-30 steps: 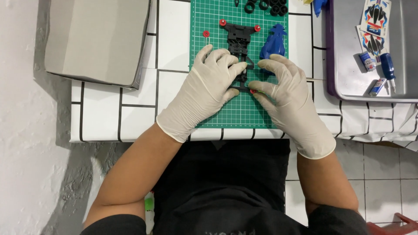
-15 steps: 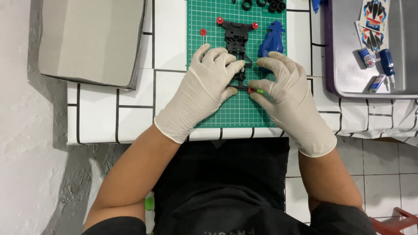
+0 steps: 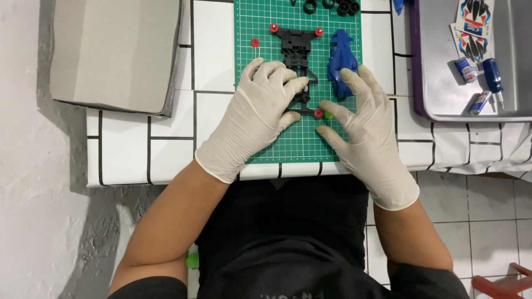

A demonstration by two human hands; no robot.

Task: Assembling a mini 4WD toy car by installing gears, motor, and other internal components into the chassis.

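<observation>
White-tiled table [image 3: 138,149] with black grid lines, seen from above; grey wall and floor at 9 o'clock, pale floor tiles at 4 o'clock. A green cutting mat [image 3: 260,138] lies at the centre of the tabletop, reaching its near edge.

Black toy-car chassis [image 3: 297,47] lies flat on the mat, long axis running 12 to 6 o'clock. Red rollers sit at its far corners; one more red roller [image 3: 318,113] is at its near end. A loose red roller [image 3: 255,42] rests on the mat at 10 o'clock from the chassis, apart from it.

Left hand [image 3: 256,116], in a white glove, lies palm-down over the near half of the chassis, fingers curled onto the frame and pressing it to the mat. Whether it pinches any part: cannot tell.

Right hand [image 3: 366,127], also gloved, rests at 3 o'clock of the chassis, fingers spread and lifted, holding nothing. Its index fingertip is just beside the near red roller and a small green piece [image 3: 328,116].

Blue car body shell [image 3: 341,61] lies on the mat at 3 o'clock of the chassis, partly under the right fingers.

Grey box [image 3: 116,50] at 10 o'clock. Metal tray [image 3: 443,88] at 2 o'clock holds a sticker sheet [image 3: 474,27] and a blue-handled screwdriver [image 3: 493,75]. Black tyres [image 3: 338,6] at the mat's far edge.
</observation>
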